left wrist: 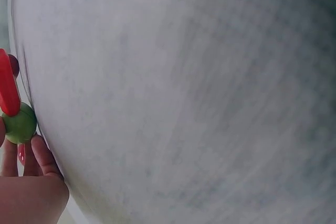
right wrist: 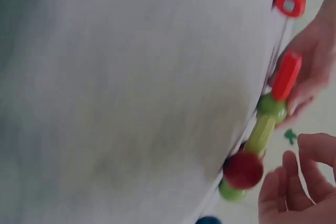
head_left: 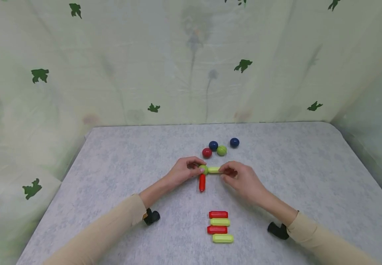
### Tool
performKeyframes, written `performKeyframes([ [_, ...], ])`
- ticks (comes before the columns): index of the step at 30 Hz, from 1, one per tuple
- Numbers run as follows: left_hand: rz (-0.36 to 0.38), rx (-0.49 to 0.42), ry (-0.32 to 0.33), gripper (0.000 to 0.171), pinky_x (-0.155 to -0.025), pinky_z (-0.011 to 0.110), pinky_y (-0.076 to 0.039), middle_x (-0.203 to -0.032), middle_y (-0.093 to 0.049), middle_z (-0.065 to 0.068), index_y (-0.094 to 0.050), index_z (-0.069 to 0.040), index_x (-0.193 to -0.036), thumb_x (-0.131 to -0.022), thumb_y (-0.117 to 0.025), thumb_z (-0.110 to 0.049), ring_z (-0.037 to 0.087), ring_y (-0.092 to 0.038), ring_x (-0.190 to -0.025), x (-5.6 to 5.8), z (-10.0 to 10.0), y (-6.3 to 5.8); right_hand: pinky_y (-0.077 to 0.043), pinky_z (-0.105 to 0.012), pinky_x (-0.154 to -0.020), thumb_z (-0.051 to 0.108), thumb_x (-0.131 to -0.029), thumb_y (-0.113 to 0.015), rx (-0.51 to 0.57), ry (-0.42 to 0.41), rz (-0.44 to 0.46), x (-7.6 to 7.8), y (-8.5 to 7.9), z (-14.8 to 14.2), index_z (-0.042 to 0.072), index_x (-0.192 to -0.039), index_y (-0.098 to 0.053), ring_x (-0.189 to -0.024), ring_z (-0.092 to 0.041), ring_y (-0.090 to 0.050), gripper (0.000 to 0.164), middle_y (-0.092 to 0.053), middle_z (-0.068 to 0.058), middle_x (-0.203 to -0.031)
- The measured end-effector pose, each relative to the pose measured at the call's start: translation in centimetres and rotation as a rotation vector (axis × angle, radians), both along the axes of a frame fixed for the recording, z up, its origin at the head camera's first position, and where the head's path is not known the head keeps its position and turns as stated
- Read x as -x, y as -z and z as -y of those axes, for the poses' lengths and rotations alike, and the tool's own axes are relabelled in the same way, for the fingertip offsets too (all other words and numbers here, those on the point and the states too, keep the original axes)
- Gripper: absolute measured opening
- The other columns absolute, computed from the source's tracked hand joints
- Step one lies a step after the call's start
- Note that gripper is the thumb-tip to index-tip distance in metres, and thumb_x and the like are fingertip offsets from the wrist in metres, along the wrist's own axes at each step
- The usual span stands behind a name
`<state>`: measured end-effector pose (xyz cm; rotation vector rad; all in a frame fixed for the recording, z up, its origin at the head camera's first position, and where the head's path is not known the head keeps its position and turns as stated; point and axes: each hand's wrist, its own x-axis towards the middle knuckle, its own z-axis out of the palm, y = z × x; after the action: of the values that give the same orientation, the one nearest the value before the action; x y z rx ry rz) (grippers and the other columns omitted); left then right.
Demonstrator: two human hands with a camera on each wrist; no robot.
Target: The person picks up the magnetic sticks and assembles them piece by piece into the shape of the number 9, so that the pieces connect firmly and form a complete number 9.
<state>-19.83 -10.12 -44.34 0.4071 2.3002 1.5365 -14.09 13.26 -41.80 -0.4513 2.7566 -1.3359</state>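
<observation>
My left hand [head_left: 185, 170] pinches a green ball [head_left: 204, 169] between thumb and fingers. From this ball a red stick [head_left: 202, 183] points toward me and a yellow-green stick [head_left: 214, 170] runs right. In the right wrist view a red ball [right wrist: 243, 170] sits at the yellow-green stick's right end; the head view hides it behind my right hand [head_left: 244, 180]. That hand is close over the stick's end, and its loosely bent fingers [right wrist: 270, 195] show beside the red ball, not wrapped round it. The left wrist view shows the green ball [left wrist: 22, 123] against my left fingers.
Behind the hands lie another red ball [head_left: 206, 152], another green ball [head_left: 221, 150] and two dark blue balls [head_left: 234, 142]. Nearer me, two red sticks [head_left: 217, 230] alternate with two yellow-green ones [head_left: 223, 238]. A fabric wall [head_left: 191, 73] rises behind the table's far edge.
</observation>
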Motion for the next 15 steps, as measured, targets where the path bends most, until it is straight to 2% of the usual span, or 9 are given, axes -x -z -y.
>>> performKeyframes([
  [2,-0.003,0.003,-0.001,0.025,-0.068,0.027,-0.045,-0.093,-0.063,0.004,-0.07,-0.008,-0.116,-0.091,-0.07,-0.012,0.021,-0.055,-0.085,0.1,0.1,0.0,-0.049,-0.043,-0.087,0.006,-0.088,-0.073,-0.059,-0.011,-0.067,0.7,-0.2,-0.8,0.012,-0.107,-0.069,-0.097,-0.022,-0.056,0.02,-0.065,0.0,-0.103],
  [4,0.001,0.005,0.004,0.026,-0.068,0.028,-0.045,-0.094,-0.063,0.007,-0.069,-0.005,-0.117,-0.092,-0.069,-0.01,0.023,-0.055,-0.086,-0.1,0.0,-0.5,-0.047,-0.047,-0.09,0.009,-0.088,-0.074,-0.102,-0.034,-0.092,1.5,-0.1,-1.6,0.012,-0.111,-0.069,-0.105,-0.025,-0.054,0.024,-0.064,-0.002,-0.11],
  [8,0.007,-0.007,0.013,0.029,-0.069,0.029,-0.044,-0.097,-0.063,0.011,-0.067,-0.002,-0.119,-0.092,-0.069,-0.011,0.025,-0.054,-0.087,-0.1,0.1,-0.6,-0.047,-0.047,-0.092,0.014,-0.09,-0.072,-0.119,-0.103,0.007,3.0,0.4,-2.8,0.01,-0.123,-0.065,-0.11,-0.025,-0.055,0.034,-0.062,-0.004,-0.122],
  [11,0.016,-0.016,0.008,0.029,-0.069,0.029,-0.044,-0.097,-0.063,0.009,-0.068,-0.004,-0.119,-0.092,-0.07,-0.013,0.023,-0.054,-0.087,0.0,0.1,-0.1,-0.049,-0.042,-0.089,0.014,-0.091,-0.07,-0.102,-0.157,0.107,3.6,0.8,-3.3,0.009,-0.127,-0.063,-0.103,-0.023,-0.056,0.036,-0.063,-0.004,-0.117],
  [15,0.028,-0.01,-0.004,0.026,-0.069,0.029,-0.044,-0.095,-0.063,0.007,-0.07,-0.007,-0.117,-0.092,-0.07,-0.014,0.021,-0.054,-0.085,-0.1,0.1,-0.2,-0.048,-0.038,-0.085,0.014,-0.092,-0.07,-0.086,-0.19,0.172,4.0,1.2,-3.6,0.009,-0.127,-0.063,-0.097,-0.021,-0.055,0.036,-0.064,-0.003,-0.111],
])
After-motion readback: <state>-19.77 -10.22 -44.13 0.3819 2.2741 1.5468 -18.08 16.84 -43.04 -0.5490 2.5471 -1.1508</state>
